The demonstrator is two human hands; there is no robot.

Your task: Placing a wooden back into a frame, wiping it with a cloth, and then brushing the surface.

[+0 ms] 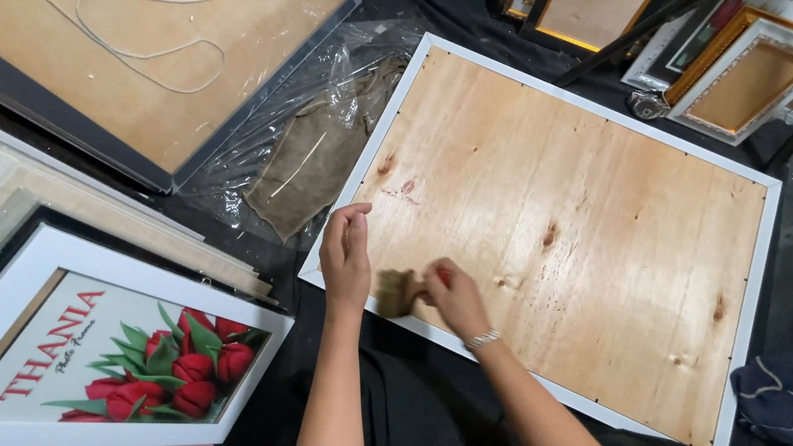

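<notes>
Two bare forearms are stretched out from the near edge over black cloth [412, 427] toward a white-framed wooden backing board [566, 234].

On the near left corner of the board, a small brush [397, 293] with tan bristles is grasped by the right hand [453, 296], whose wrist carries a silver bracelet [482, 339]; the red handle is closed inside the fingers. Just left of it, the left hand [345, 252] is held loosely curled, gripping nothing, its heel resting on the white frame edge. A white frame with red tulips [114, 350] is laid at the near left. Crumpled clear plastic with a brown rag [318, 163] is seen left of the board, and a large board with white cord [138, 30] at the far left.
</notes>
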